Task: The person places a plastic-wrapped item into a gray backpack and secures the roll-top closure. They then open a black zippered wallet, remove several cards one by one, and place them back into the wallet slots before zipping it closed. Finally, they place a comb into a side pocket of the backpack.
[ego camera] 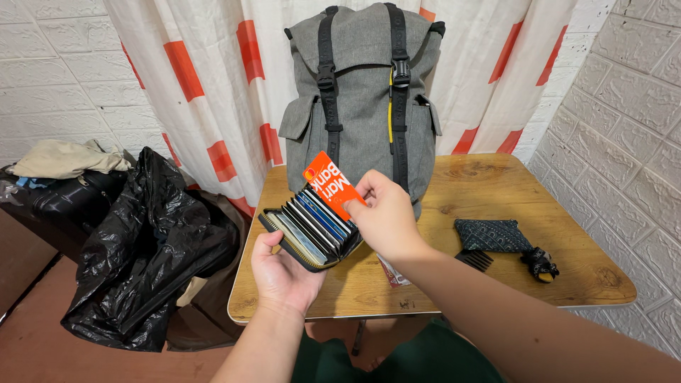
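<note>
**Sliding the orange card at the card wallet**

The left hand [284,273] holds an open accordion card wallet [312,227] from below. The fingers curl up around its bottom edge, closed on it, so the pockets fan open toward the top. The right hand [386,216] pinches an orange card [328,186] by its lower right corner, thumb and fingers pressed together on it. The card tilts up and to the left of that pinch, and its lower edge sits at the back row of pockets. I cannot tell whether the card's edge is already inside a pocket or only touching the top.

To do this well, I think the left hand should keep the wallet steady and spread wide, so one pocket stands clear of the others. The right hand should keep the pinch near the corner, line the card's long edge up with the pocket, and move it straight, not sideways, so it does not catch on the blue cards [323,216] just below the pinch.

Behind both hands a grey backpack [362,92] stands on the wooden table [482,184]. To the right of the pinch lie a dark pouch [493,234] and a black comb [474,259].
</note>
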